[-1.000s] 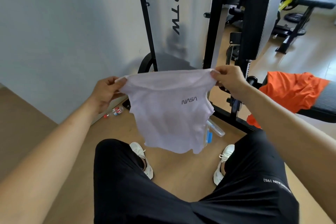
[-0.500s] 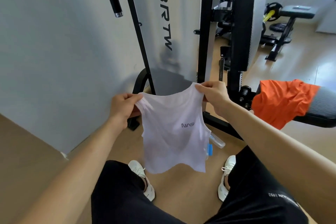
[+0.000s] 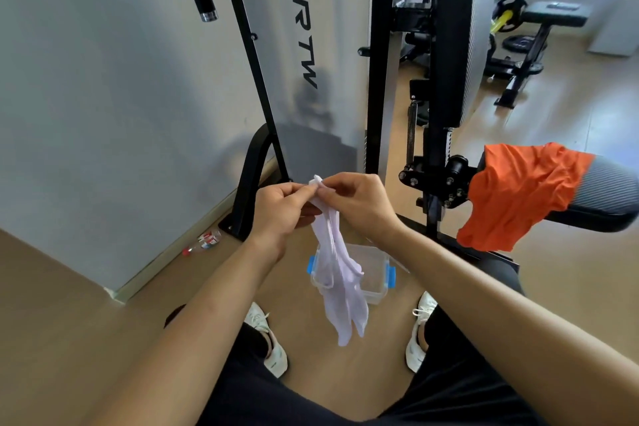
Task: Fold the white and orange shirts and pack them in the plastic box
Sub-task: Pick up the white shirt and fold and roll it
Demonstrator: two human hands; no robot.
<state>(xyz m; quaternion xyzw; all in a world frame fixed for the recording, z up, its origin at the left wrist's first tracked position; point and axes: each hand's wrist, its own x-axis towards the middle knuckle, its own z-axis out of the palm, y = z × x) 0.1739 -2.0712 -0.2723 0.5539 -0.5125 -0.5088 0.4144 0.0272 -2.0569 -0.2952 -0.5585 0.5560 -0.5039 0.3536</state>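
The white shirt (image 3: 340, 284) hangs folded in half lengthwise, a narrow strip dangling between my knees. My left hand (image 3: 281, 209) and my right hand (image 3: 359, 201) meet at its top edge, both pinching the cloth together. Below it on the floor stands the clear plastic box (image 3: 375, 282) with blue clips, open and partly hidden behind the shirt. The orange shirt (image 3: 518, 194) lies crumpled over the end of a padded bench at the right.
A black gym rack (image 3: 380, 79) and a weight machine post (image 3: 449, 45) stand just ahead. A grey padded bench (image 3: 608, 190) reaches in from the right. A small plastic bottle (image 3: 204, 242) lies by the wall at the left. My white shoes flank the box.
My hands came together, bringing the two top corners of the white shirt against each other. The shirt went from spread wide to a narrow hanging strip, uncovering the plastic box.
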